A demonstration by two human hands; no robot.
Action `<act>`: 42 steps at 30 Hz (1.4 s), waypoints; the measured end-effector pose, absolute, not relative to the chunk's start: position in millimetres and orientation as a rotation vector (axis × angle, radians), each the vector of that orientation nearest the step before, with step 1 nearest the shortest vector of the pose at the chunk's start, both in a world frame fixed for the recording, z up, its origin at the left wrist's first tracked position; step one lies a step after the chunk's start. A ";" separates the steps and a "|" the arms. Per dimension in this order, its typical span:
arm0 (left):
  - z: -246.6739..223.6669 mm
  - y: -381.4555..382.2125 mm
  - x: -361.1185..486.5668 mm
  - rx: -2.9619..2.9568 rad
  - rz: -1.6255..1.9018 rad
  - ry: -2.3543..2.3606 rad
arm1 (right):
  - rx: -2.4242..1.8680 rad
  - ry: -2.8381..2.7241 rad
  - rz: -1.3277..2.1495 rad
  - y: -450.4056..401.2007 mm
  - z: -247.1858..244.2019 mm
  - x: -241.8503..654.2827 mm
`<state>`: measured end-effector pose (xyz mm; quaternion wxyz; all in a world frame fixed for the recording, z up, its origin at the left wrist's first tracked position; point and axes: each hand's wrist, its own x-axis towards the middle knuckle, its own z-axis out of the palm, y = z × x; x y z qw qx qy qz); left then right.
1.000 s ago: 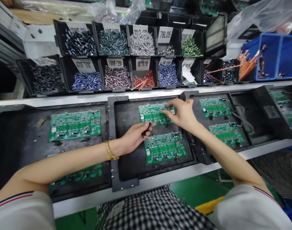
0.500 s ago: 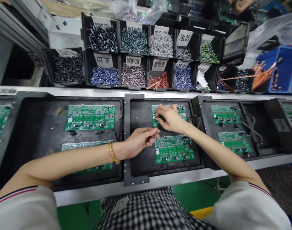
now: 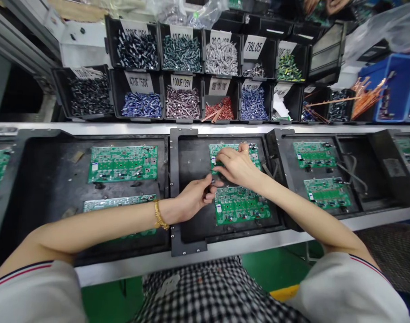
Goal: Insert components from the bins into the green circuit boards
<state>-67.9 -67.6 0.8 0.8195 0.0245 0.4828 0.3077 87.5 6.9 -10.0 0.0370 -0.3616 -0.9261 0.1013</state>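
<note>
My left hand (image 3: 195,197) is beside the middle tray's upper board, palm partly up and fingers curled. Between its thumb and fingertips shows a small dark electronic component (image 3: 213,181), too small to name surely. Over the upper green circuit board (image 3: 253,158) reaches my right hand (image 3: 237,165), fingers bent down and close together at the board's left part. Whatever its fingertips hold is hidden. Just below both hands lies the lower circuit board (image 3: 242,206), populated with small parts, in the same black tray (image 3: 194,224).
Behind the trays stand labelled black bins (image 3: 142,83) of loose components. The left tray (image 3: 57,175) and right tray (image 3: 326,172) also carry boards. A blue bin (image 3: 402,85) and copper-coloured strips (image 3: 368,98) are at right. Another person's hand (image 3: 338,4) shows at the top.
My left thumb and fingers have parted slightly, showing the small dark component. My right hand stays over the upper board, moved little. Bins and trays sit slightly further left and higher in view.
</note>
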 end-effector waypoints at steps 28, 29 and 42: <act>-5.1 -62.9 -14.1 0.334 0.433 0.887 | -1.641 -2.713 0.046 -66.8 -5.2 198.0; -4.7 -62.8 -14.2 0.339 0.428 0.890 | -1.642 -2.721 0.049 -66.9 -5.0 197.6; -8.3 -69.5 -12.6 0.298 0.447 0.854 | -1.606 -2.450 0.387 -72.1 4.5 182.8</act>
